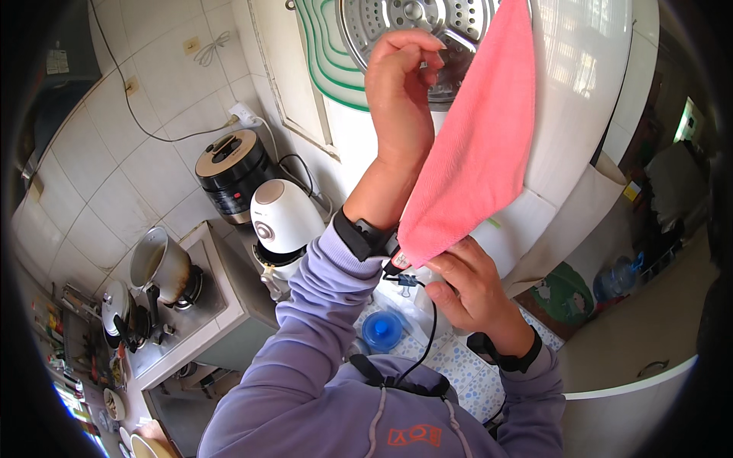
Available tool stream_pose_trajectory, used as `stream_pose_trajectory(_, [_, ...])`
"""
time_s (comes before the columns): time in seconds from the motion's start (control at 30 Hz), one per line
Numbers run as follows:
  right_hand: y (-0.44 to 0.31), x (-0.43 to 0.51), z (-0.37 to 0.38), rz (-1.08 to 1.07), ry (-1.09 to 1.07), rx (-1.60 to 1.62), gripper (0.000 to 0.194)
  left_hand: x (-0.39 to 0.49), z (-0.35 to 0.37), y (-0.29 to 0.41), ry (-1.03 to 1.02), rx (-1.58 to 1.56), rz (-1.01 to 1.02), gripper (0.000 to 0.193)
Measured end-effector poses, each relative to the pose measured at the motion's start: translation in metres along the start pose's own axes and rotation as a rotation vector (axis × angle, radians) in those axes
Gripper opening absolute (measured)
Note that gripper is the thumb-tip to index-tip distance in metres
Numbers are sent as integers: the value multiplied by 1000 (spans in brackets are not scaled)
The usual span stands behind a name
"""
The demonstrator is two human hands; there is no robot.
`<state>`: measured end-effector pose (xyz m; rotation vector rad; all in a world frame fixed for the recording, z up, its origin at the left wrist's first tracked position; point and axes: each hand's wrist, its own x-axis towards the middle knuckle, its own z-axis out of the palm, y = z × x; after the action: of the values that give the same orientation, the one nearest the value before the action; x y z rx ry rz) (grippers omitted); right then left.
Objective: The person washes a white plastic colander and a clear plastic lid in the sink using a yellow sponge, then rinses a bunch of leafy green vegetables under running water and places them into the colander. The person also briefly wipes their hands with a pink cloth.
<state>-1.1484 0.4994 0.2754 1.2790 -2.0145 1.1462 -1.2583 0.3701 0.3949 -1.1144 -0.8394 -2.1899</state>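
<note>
My left hand (404, 80) is raised in front of a perforated stainless steel steamer plate (424, 16), its fingers loosely curled and nothing visible in them. Whether it touches the plate is unclear. A pink cloth towel (481, 137) stretches diagonally from the top edge of the view down past my left wrist. At its lower end, my right hand (469, 286) has its fingers against the towel's edge, the thumb held apart below. Whether those fingers grip the cloth cannot be made out. A black cable with a binder clip (407, 280) hangs beside them.
A green-edged translucent board (338, 86) sits behind the plate. To the left are a black multicooker (233, 172), a white air fryer (286, 220) and a gas stove with a pot (159, 266). A blue-topped water bottle (382, 329) stands on the tiled floor.
</note>
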Motion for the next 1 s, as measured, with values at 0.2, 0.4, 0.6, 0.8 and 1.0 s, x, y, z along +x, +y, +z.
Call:
stream_pose_trajectory(0.2, [-2, -8, 1, 415, 289, 987, 62, -40, -37, 25, -59, 441, -170, 18])
stream_pose_trajectory(0.4, [-7, -8, -7, 456, 368, 1161, 59, -123, -62, 36, -175, 255, -1275, 51])
stream_pose_trajectory(0.6, [-17, -11, -14, 757, 399, 367, 29, -139, -50, 30, 71, -53, -1036, 28])
stream_pose_trajectory(0.8, [-36, 4, -61, 305, 654, 574, 25, -144, -44, 44, -114, 281, -631, 20])
stream_pose_trajectory(1.0, [-43, 59, -69, 40, 634, 599, 26, -156, -28, 55, -415, 665, -329, 24])
